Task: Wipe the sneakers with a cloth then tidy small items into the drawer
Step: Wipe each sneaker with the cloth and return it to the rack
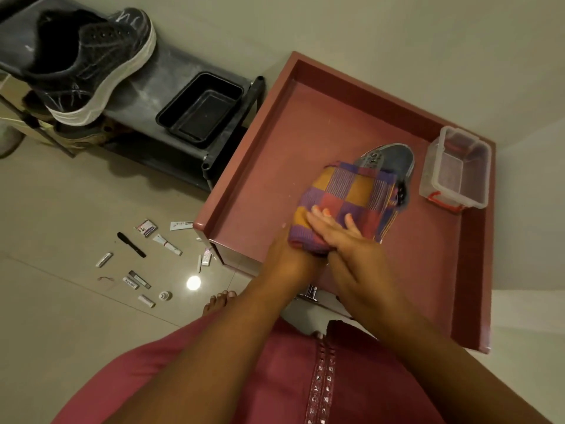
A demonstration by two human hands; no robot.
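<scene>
A grey sneaker point(389, 159) lies on the maroon cabinet top point(275, 142), mostly covered by a checked purple, orange and pink cloth point(345, 191). My right hand point(342, 237) presses the cloth onto the sneaker, fingers spread over it. My left hand point(290, 255) grips the near end of the covered sneaker, its fingers hidden under the cloth's edge. A second, black sneaker point(91, 62) with a white sole stands on the grey shoe rack point(171, 65) at the far left. Several small tubes, packets and a black pen point(131, 244) lie scattered on the floor.
An empty black tray point(198, 108) sits on the rack beside the cabinet. A clear plastic box point(455, 169) with red clips stands at the cabinet top's far right. A chrome drawer handle point(312, 292) shows below the cabinet's front edge. My bare foot point(218, 301) is on the tiled floor.
</scene>
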